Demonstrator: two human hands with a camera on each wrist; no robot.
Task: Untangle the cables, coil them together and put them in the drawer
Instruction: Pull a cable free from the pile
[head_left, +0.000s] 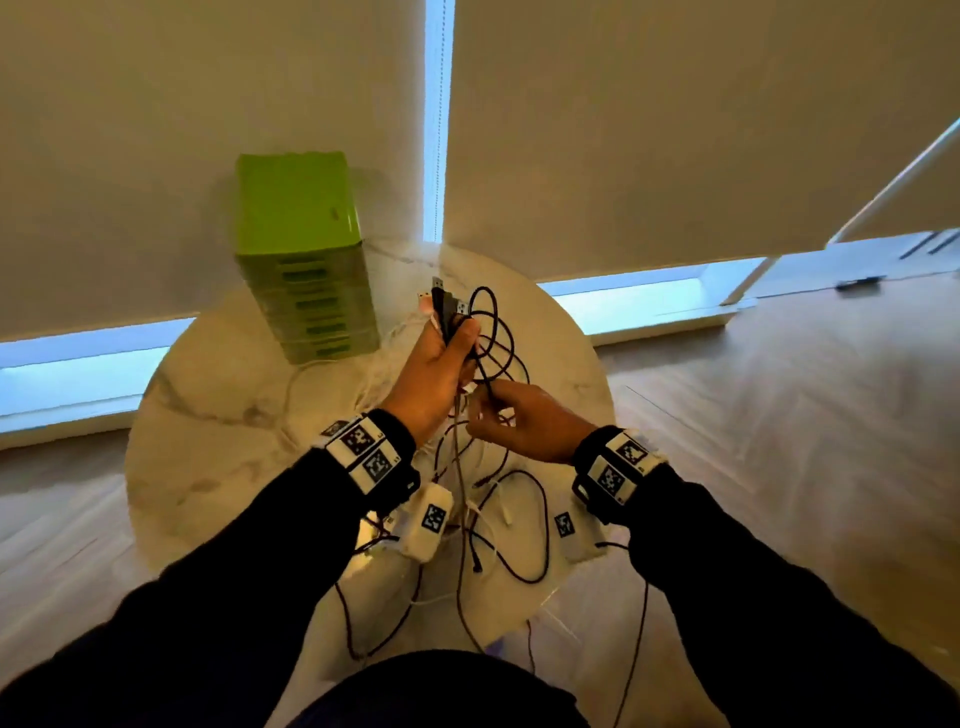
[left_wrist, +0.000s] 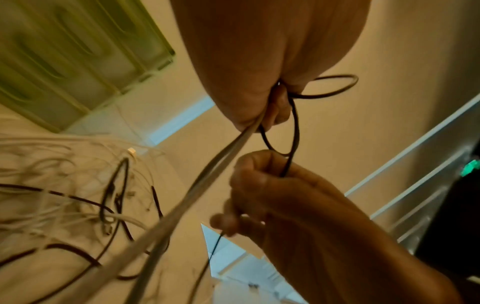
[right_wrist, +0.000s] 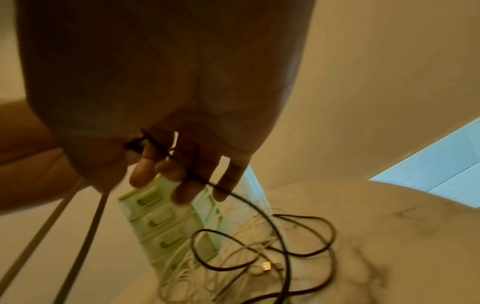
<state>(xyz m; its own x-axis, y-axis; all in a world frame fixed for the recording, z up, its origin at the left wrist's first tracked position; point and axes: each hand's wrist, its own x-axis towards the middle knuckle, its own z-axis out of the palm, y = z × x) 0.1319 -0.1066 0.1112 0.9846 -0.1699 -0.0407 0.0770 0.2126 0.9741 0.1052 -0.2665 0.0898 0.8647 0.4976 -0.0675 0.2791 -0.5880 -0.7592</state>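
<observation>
**Cable ends gathered, black strand being worked free**

Head view: the left hand is raised over the middle of the round marble bench, its grip curled round a bunch of cable plugs that stick up above the fist. Just beside it, the right hand pinches a black cable that loops out of the left fist. More cables, dark and white, lie loose on the near part of the bench, some trailing over its near edge. A green drawer unit stands at the far left edge, all drawers closed.

Left wrist view: the left grip presses together on pale cables pulled taut toward the bench, and the black loop runs down into the right hand's pinch.

Right wrist view: the black cable crosses the right fingers and falls to the tangle below.

The step in hand looks like untangling. Next, the black strand probably needs drawing clear of the white ones before any coiling; a hard pull could tighten a knot.
</observation>
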